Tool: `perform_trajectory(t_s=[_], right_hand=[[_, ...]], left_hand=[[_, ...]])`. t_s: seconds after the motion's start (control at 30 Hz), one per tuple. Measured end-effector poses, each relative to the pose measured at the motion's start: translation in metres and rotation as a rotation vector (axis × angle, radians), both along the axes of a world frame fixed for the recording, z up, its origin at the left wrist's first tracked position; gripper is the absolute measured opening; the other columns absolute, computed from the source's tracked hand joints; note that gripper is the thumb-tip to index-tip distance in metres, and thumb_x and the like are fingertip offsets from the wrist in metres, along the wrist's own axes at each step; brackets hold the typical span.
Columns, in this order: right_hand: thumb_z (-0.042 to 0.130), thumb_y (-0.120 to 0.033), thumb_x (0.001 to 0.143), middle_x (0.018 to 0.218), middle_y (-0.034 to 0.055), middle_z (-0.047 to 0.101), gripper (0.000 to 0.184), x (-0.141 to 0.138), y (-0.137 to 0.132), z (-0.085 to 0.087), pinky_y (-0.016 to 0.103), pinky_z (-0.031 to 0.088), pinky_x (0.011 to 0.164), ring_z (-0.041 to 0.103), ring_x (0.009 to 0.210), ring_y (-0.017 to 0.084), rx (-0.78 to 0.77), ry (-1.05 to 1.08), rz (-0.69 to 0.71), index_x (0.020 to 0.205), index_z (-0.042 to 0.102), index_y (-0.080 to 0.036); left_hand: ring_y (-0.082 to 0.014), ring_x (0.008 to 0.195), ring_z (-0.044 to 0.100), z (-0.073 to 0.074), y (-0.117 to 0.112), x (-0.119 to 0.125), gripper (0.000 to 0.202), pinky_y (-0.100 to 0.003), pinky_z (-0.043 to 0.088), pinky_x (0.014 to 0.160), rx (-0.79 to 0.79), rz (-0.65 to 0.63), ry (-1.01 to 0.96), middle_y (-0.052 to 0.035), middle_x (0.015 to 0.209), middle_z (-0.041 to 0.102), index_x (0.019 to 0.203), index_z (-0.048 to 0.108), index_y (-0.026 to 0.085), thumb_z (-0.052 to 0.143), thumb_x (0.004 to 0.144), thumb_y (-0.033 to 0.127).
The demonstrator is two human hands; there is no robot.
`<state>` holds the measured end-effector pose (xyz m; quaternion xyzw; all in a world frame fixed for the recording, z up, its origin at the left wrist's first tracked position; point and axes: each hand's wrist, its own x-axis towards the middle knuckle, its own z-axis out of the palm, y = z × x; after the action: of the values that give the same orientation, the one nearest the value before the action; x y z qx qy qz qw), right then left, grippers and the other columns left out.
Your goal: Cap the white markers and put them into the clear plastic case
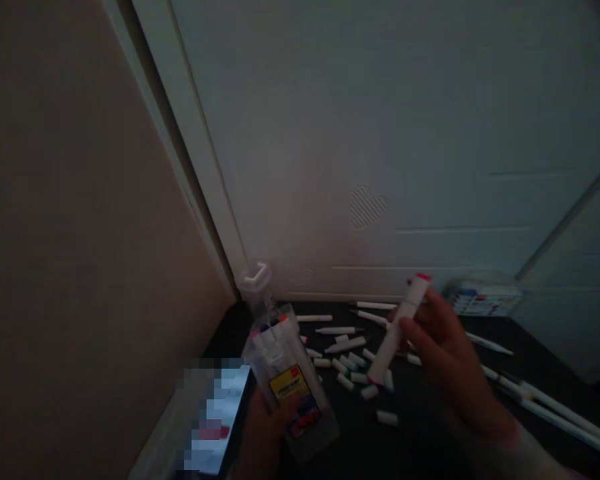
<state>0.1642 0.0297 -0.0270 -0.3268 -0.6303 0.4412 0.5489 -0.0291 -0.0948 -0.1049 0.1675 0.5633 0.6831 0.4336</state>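
Observation:
My left hand (pixel 270 427) grips a clear plastic marker case (pixel 310 440) by its lower part. Its hinged lid (pixel 255 283) stands open at the top, and a few markers with coloured ends (pixel 273 327) show inside. A yellow label covers part of the case's front. In my right hand (pixel 445 360) is a white marker (pixel 400 327) with pink ends, pinched between thumb and fingers and tilted, to the right of the case. Below and behind it lie loose white marker caps (pixel 345 381) and uncapped markers (pixel 347 345) on the dark table.
A phone with a lit screen (pixel 225 420) lies at the left. More white markers (pixel 555 413) spread over the right side of the dark table (pixel 350 447). A packed clear box (pixel 485 297) stands at the back right against the white panel (pixel 380 133).

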Motion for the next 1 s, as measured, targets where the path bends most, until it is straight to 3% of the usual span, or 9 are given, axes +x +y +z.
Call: perform_trajectory(t_s=[0.1, 0.17, 0.23, 0.33, 0.43, 0.53, 0.73, 0.87, 1.0], right_hand=[[0.054, -0.035, 0.078, 0.076, 0.0012, 0.059, 0.065, 0.001, -0.002, 0.023, 0.024, 0.045, 0.042, 0.056, 0.056, 0.014, 0.071, 0.119, -0.044, 0.132, 0.018, -0.032], [0.053, -0.033, 0.078, 0.076, 0.0006, 0.058, 0.072, 0.003, -0.001, 0.028, 0.024, 0.045, 0.042, 0.056, 0.055, 0.014, 0.082, 0.154, -0.051, 0.134, 0.008, -0.034], [0.054, -0.030, 0.077, 0.078, 0.0004, 0.058, 0.070, 0.004, 0.001, 0.028, 0.023, 0.046, 0.043, 0.056, 0.055, 0.013, 0.053, 0.153, -0.011, 0.133, 0.011, -0.034], [0.055, -0.027, 0.075, 0.076, -0.0021, 0.057, 0.051, 0.003, 0.005, 0.023, 0.021, 0.046, 0.043, 0.055, 0.051, 0.010, -0.023, 0.137, 0.114, 0.120, 0.030, -0.032], [0.055, -0.026, 0.076, 0.074, -0.0042, 0.055, 0.034, -0.003, 0.005, 0.016, 0.018, 0.045, 0.043, 0.055, 0.050, 0.007, -0.124, 0.099, 0.276, 0.106, 0.039, -0.027], [0.056, -0.027, 0.077, 0.081, -0.0022, 0.057, 0.028, -0.012, 0.002, 0.013, 0.016, 0.043, 0.044, 0.057, 0.057, 0.008, -0.171, -0.100, 0.439, 0.101, 0.042, -0.024], [0.059, -0.028, 0.075, 0.075, -0.0033, 0.061, 0.014, -0.020, 0.002, 0.014, 0.018, 0.044, 0.059, 0.058, 0.068, 0.009, 0.018, -0.540, 0.597, 0.087, 0.057, -0.020], [0.056, -0.027, 0.078, 0.081, -0.0010, 0.063, 0.011, -0.017, 0.005, 0.015, 0.022, 0.045, 0.070, 0.059, 0.076, 0.011, 0.104, -0.625, 0.724, 0.080, 0.063, -0.018], [0.055, -0.028, 0.080, 0.096, 0.0039, 0.062, 0.016, -0.013, 0.008, 0.018, 0.024, 0.043, 0.081, 0.056, 0.091, 0.013, 0.205, -0.636, 0.791, 0.086, 0.065, -0.017]], left_hand=[[-0.0314, 0.074, 0.063, -0.009, -0.006, 0.025, 0.051, -0.044, 0.050, 0.065, -0.020, -0.188, -0.089, -0.0073, 0.076, 0.068, 0.086, 0.062, 0.021, 0.078, 0.041, 0.040], [-0.0319, 0.076, 0.063, -0.014, -0.008, 0.039, 0.053, -0.045, 0.050, 0.067, 0.009, -0.343, -0.150, -0.0077, 0.077, 0.068, 0.088, 0.062, 0.022, 0.078, 0.041, 0.041], [-0.0314, 0.077, 0.063, -0.016, -0.007, 0.049, 0.057, -0.045, 0.049, 0.070, 0.051, -0.471, -0.198, -0.0074, 0.079, 0.068, 0.091, 0.062, 0.022, 0.079, 0.040, 0.040], [-0.0289, 0.072, 0.064, -0.019, -0.003, 0.058, 0.065, -0.042, 0.049, 0.068, 0.096, -0.590, -0.269, -0.0044, 0.075, 0.068, 0.096, 0.060, 0.023, 0.080, 0.037, 0.039], [-0.0247, 0.066, 0.065, -0.027, -0.001, 0.058, 0.062, -0.035, 0.049, 0.060, 0.062, -0.600, -0.309, 0.0000, 0.068, 0.067, 0.094, 0.060, 0.027, 0.082, 0.037, 0.033], [-0.0248, 0.065, 0.065, -0.033, -0.006, 0.054, 0.061, -0.035, 0.049, 0.059, 0.001, -0.567, -0.315, 0.0006, 0.068, 0.067, 0.094, 0.060, 0.029, 0.082, 0.038, 0.031], [-0.0335, 0.080, 0.063, -0.033, -0.012, 0.053, 0.078, -0.046, 0.049, 0.071, -0.011, -0.586, -0.325, -0.0057, 0.081, 0.068, 0.109, 0.053, 0.024, 0.080, 0.038, 0.037], [-0.0336, 0.090, 0.061, -0.043, -0.010, 0.056, 0.082, -0.047, 0.046, 0.077, 0.090, -0.662, -0.323, -0.0081, 0.098, 0.066, 0.116, 0.047, 0.024, 0.079, 0.042, 0.036], [-0.0325, 0.095, 0.059, -0.058, -0.014, 0.054, 0.081, -0.046, 0.045, 0.080, 0.236, -0.748, -0.362, -0.0070, 0.104, 0.063, 0.119, 0.043, 0.024, 0.077, 0.046, 0.034]])
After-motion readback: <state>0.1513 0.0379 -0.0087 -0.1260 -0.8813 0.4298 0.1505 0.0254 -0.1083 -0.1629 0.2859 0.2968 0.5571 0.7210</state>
